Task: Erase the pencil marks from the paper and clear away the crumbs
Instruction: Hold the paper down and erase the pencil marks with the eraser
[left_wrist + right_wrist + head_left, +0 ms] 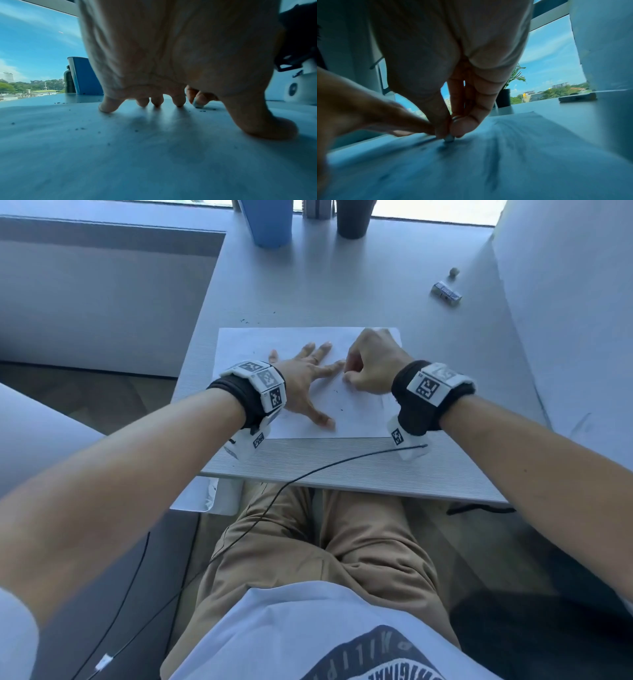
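Paper lies flat on the desk in front of me, thin and light enough, I judge, to skid or crease under rubbing, so it wants pinning close to the stroke, not at the edge. My left hand does that, fingers spread straight and pressed onto the sheet. My right hand pinches a small stub of eraser between thumb and fingertips, its tip touching the sheet just beside my left fingertips; the stub is short, so I reckon a low grip keeps it from rolling out. Faint pencil marks remain near my right wrist. Dark crumbs dot the sheet, a few more on the desk beyond its far edge. Further right lies another small wrapped block, well apart.
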